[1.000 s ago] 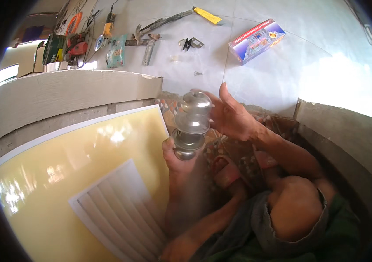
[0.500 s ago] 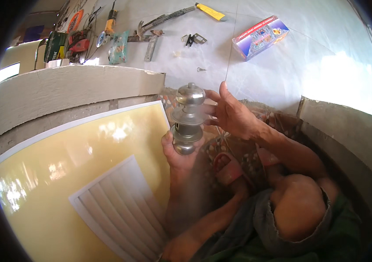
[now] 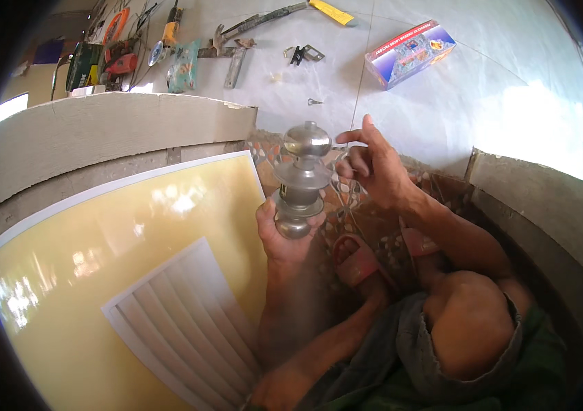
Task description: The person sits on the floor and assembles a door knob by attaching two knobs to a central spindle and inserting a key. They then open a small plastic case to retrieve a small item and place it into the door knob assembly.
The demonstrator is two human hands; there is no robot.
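A metal doorknob set (image 3: 301, 179), with a round knob at each end and flat round plates between, stands upright and slightly tilted. My left hand (image 3: 283, 236) is closed around its lower knob, the thumb on the left side and fingertips on the right. To the right of the upper knob, my right hand (image 3: 377, 164) is raised with nothing in it. Its index finger points toward the knob, and its other fingers are loosely bent. A small gap separates that hand from the doorknob set.
A yellow door panel (image 3: 168, 205) with a white louvred vent (image 3: 182, 315) lies at left. Beyond the low ledge are a box (image 3: 409, 55), a hammer (image 3: 264, 24), a chisel (image 3: 235, 68), latch parts (image 3: 305, 55), a small key-like piece (image 3: 314, 102) and an angle grinder (image 3: 168, 34).
The right hand has drawn back to the right, away from the doorknob set, and its fingers have bent. The doorknob set has shifted slightly up and right in my left hand.
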